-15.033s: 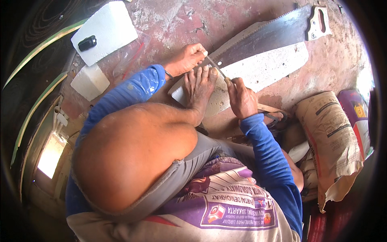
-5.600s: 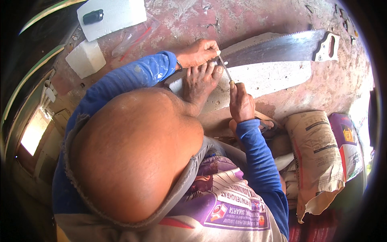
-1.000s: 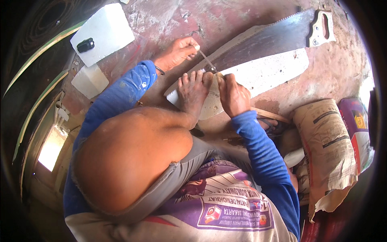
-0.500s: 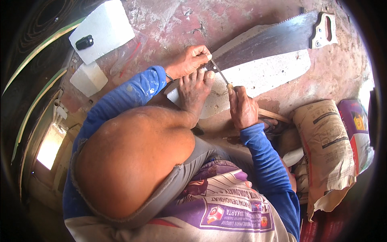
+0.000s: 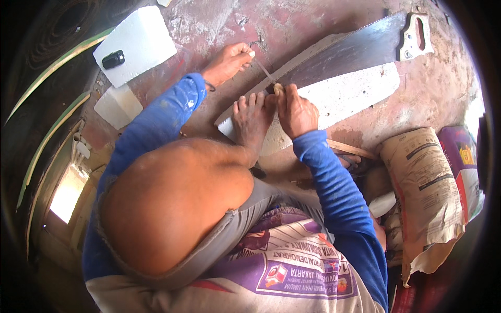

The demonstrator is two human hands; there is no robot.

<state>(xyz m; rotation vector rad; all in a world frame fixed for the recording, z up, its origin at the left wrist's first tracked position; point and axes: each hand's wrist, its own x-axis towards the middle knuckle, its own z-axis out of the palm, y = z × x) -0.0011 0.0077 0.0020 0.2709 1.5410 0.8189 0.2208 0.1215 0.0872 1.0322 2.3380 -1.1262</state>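
A slim metal file [image 5: 265, 69] with a short wooden handle is in my right hand [image 5: 298, 113], fingers wrapped round the handle. Thumb and fingers of my left hand [image 5: 227, 63] pinch the file's far tip. It slants across the toothed edge of a hand saw [image 5: 349, 58], near the narrow end of the blade. The saw lies flat on a long white block [image 5: 360, 93], its pale handle [image 5: 415, 37] at the far right. My bare foot [image 5: 251, 117] rests on the block's left end, beside the blade tip. My right fingers partly hide the blade's end.
At the far left lie a white slab [image 5: 143, 39] with a small black object [image 5: 113, 59] on it and a smaller white piece [image 5: 117, 107]. A torn brown paper sack [image 5: 422, 182] and a purple sack [image 5: 459, 151] stand at the right, near a wooden stick [image 5: 350, 148].
Both hands and the file have moved away from me and to the left, sliding over the saw's toothed edge. The saw, block and foot stay about where they were.
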